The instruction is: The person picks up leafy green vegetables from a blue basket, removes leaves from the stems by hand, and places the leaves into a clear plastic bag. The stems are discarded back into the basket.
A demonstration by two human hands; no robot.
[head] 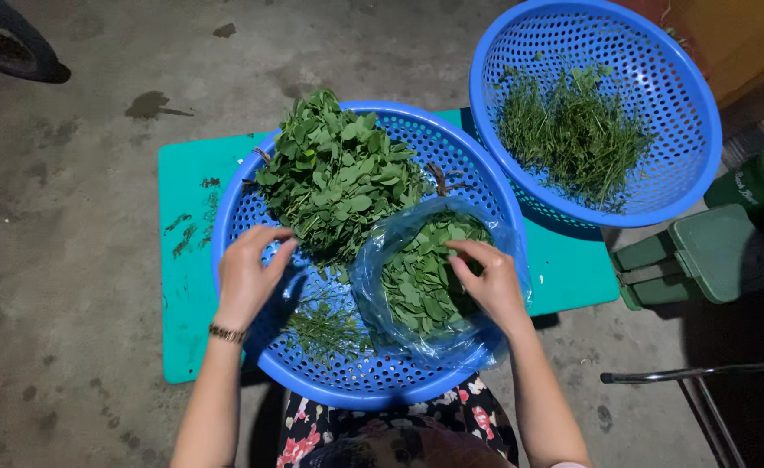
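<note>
Could've gone wrong fast, judging by the layout: thin clear-blue plastic bag of picked green leaves sat slumped, mouth wide, in lower centre-right of frame, inside big round blue perforated plastic basket. Floppy bag w/ nothing propping the rim, so a nudge from the wrist likely to fold it and spill leaves thru the basket holes. Basket itself perched on small teal plastic table, overhanging front edge near floral-print lap; a lean might've tipped the lot.

Right hand, centre-right: fingers curled, tips pinched together down among leaves at bag mouth; couldn't tell if anything was nipped between them. Left hand, centre-left: half open, fingers bent, tips touching lower edge of leafy green sprig bundle, nothing clamped. Bare stripped stems lay btwn the hands. Second blue perforated basket w/ more stripped stalks at upper right, well apart.
</note>
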